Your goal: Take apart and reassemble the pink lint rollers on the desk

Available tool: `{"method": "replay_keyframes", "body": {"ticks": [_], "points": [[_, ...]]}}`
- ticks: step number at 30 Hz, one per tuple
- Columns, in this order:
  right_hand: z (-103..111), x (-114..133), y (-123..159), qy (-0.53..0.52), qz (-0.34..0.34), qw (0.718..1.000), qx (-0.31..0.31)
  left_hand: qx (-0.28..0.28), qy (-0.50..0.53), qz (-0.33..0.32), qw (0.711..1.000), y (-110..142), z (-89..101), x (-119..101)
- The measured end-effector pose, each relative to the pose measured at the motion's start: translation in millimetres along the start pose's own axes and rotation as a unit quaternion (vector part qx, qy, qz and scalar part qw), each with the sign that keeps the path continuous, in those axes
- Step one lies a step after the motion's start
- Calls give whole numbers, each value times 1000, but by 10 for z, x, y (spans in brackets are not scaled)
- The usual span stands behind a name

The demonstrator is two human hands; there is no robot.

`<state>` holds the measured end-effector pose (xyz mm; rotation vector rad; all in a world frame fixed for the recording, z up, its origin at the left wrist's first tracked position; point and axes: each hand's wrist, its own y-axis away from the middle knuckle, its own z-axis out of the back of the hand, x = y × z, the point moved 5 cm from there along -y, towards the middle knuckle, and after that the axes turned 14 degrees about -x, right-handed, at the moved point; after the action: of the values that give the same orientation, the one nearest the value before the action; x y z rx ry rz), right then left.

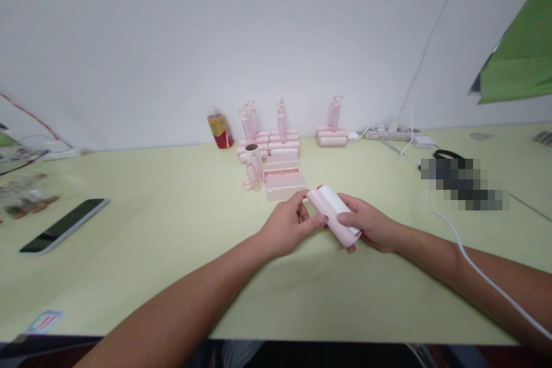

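Both hands hold a pink-and-white lint roller (331, 215) above the table, tilted, with a white roll showing along its pink shell. My left hand (287, 227) is closed at its left end, thumb pressed along the pink side. My right hand (375, 223) grips the other end, with the thumb on top and the fingers partly hidden behind. Just beyond my left hand lies a pink box-like case (284, 187), with an open pink tray part (281, 173) behind it. A brown-cored roll (252, 149) stands beside clear pink handles (254, 175).
Farther back are several pink rollers (284, 146) with upright handles (282, 126), another pink group (333, 141), and a red-yellow packet (220, 129). A phone (64, 225) lies left. On the right are a power strip (392, 134) and a white cable (483, 273) crossing my forearm.
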<state>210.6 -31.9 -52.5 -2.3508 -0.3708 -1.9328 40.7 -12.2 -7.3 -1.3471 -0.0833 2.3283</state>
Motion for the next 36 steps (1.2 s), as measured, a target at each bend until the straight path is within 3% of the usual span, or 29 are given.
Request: {"method": "replay_keyframes", "body": {"ticks": [13,20,24,27,32,36], "points": [[-28,13,2,-4,2,1000,-10,-12,-33,10,999,4,-4,21],[-9,40,-8,-50,1,997,-53,-36,-80,2,996,-55,52,117],[7,45,-25,-68,-11,996,-59,-102,-114,-27,988,-155,255,160],[12,48,-30,-72,-11,995,-61,-189,-130,-53,972,-266,537,203],[8,41,-23,-72,-12,996,-56,-360,-186,-53,913,-440,1070,406],[12,38,-20,-72,-11,996,-54,-412,-257,-38,874,-535,1238,607]]}}
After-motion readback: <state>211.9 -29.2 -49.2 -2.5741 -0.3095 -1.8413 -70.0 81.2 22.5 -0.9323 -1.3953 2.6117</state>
